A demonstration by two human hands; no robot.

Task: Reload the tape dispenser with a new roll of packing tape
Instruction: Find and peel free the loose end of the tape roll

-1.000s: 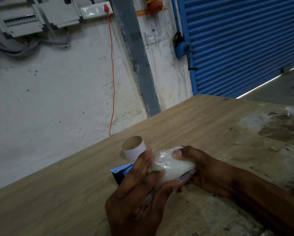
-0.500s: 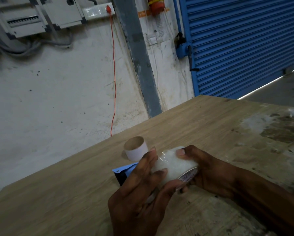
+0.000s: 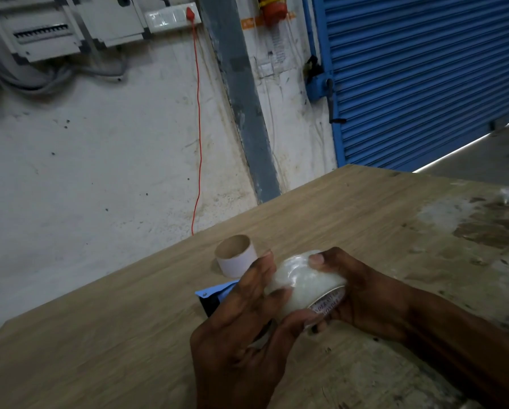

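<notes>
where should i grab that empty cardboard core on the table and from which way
Take the empty cardboard core from above, fingers pinching across its rim or outer wall. It stands upright on the wooden table with its open end up, and its far side is clear, while the left hand and the tape roll crowd its near side.

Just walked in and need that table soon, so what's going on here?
A person is holding a new roll of clear tape in both hands, the left hand wrapped over its near side and the right hand gripping the far side. The blue tape dispenser lies on the wooden table, mostly hidden behind the left hand. An empty cardboard core stands beside it. Whether the roll is seated on the dispenser can't be told.
</notes>
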